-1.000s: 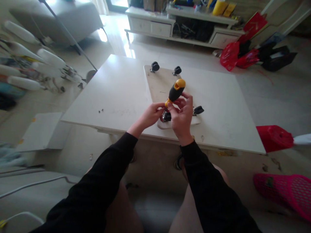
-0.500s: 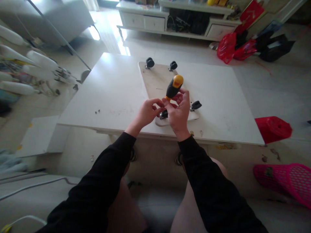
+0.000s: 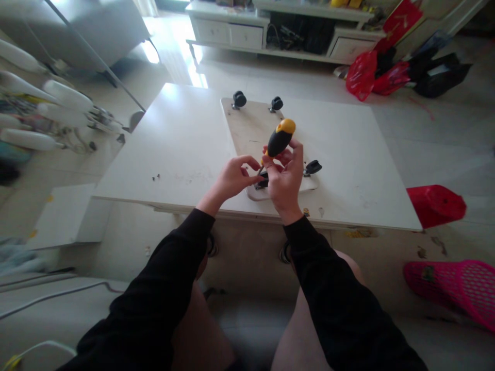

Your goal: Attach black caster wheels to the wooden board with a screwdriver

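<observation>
- While a white desk (image 3: 185,134) spans the middle of the frame, a low white cabinet (image 3: 232,33) stands at top center on the glossy floor (image 3: 309,76).
- Red plastic bag (image 3: 362,74) on the floor at upper right; pink mesh basket (image 3: 448,288) at lower right.
- Two small dark pieces (image 3: 155,177) lie on the desk, left of center.
- Pale board (image 3: 249,126) flat on the desk at frame center, with black casters (image 3: 239,99) near its corners.
- Right hand (image 3: 286,178), reaching up from the lower right, has its fingers wrapped around the lower part of a yellow-and-black screwdriver (image 3: 281,136), tilted, shaft pointing down toward the nearest caster.
- Left hand (image 3: 235,176) comes from the lower left, fingers bent beside the shaft; whether they pinch anything, I cannot tell.
</observation>
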Motion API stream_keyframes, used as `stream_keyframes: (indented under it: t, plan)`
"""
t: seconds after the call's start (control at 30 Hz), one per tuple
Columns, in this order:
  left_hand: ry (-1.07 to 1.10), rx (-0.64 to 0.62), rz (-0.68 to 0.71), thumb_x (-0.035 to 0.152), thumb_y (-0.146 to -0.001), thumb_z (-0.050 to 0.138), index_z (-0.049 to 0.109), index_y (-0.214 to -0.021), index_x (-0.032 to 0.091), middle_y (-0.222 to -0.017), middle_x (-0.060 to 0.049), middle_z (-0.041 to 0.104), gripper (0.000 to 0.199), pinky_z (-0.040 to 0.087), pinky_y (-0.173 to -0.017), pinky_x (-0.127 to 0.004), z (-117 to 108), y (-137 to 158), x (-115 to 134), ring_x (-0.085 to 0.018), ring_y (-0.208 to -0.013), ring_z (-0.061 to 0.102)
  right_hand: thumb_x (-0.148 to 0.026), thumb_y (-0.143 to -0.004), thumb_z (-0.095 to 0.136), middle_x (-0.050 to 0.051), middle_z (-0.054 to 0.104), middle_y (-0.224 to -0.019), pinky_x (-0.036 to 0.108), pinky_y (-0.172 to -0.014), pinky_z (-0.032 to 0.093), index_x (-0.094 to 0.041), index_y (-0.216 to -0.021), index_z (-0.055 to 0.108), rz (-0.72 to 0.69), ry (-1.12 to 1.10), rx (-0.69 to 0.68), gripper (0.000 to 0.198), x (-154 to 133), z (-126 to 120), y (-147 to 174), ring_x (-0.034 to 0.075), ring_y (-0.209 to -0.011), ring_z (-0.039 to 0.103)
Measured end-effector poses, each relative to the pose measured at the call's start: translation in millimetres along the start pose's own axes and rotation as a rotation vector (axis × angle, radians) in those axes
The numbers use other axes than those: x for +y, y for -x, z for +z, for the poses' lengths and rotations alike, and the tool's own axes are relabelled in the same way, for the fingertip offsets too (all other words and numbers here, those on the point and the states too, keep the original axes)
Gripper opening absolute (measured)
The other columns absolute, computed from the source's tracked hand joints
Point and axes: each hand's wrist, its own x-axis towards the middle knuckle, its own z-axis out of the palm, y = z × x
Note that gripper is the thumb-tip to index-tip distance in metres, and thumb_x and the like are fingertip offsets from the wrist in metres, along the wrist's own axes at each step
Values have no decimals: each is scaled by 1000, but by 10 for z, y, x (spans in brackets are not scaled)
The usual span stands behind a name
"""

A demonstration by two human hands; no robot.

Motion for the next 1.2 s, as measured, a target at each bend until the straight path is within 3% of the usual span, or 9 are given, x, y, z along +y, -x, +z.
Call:
stream_keyframes:
  t: [0.17,0.33,0.43,0.6,0.8,0.97,1.2]
  plan:
    - [-44,-60,-13,12,-77,79,78,-99,15,-104,-7,75,22,46,-52,-20,-115,37,-46,-5,-58,58,-23,-99,62,3,70,-125,31,-85,65,-32,-130,49,9,-34,2,35,46,-9,-29,15,-105,76]
    - [77,-105,31,21,-92,71,80,-105,17,-121,-11,72,16,49,-50,-20,23,25,-42,-4,-58,59,-26,-97,66,-1,64,-112,29,-81,66,-32,-128,50,-5,-4,-9,36,28,-5,-42,13,-97,77]
    - [72,-62,20,22,-92,70,78,-95,16,-114,-9,74,11,48,-49,-20,88,4,-31,-5,-55,59,-26,-95,70,-2,65,-110,29,-79,67,-34,-135,48,-6,5,-29,46,-14,-11,-36,14,-99,76]
    - [-50,86,-43,28,-85,80,73,-81,16,-80,-3,73,14,45,-52,-22,123,-5,-17,-8,-53,58,-31,-89,81,-2,68,-110,28,-78,68,-33,-131,51,37,-8,-60,51,-27,-21,-39,13,-95,75]
    - [-53,17,-54,23,-72,88,74,-92,17,-93,-4,76,25,42,-53,-23,-1,-1,-41,-7,-56,53,-39,-93,77,-1,72,-108,35,-89,69,-31,-120,52,28,-41,-27,38,-52,2,-32,16,-102,76]
    - [-123,-41,-133,15,-78,78,80,-95,16,-85,-3,72,17,42,-54,-26,-185,18,-46,-8,-55,51,-42,-97,71,2,71,-117,46,-101,66,-32,-129,46,-3,-58,11,41,-76,-50,-77,20,-115,76]
    - [-371,-97,-53,23,-81,75,85,-91,21,-99,-6,74,14,52,-73,-31,-46,11,-113,-13,-69,59,-39,-96,72,1,69,-115,49,-105,64,-33,-129,44,-27,-78,60,43,-12,-143,-136,20,-113,76]
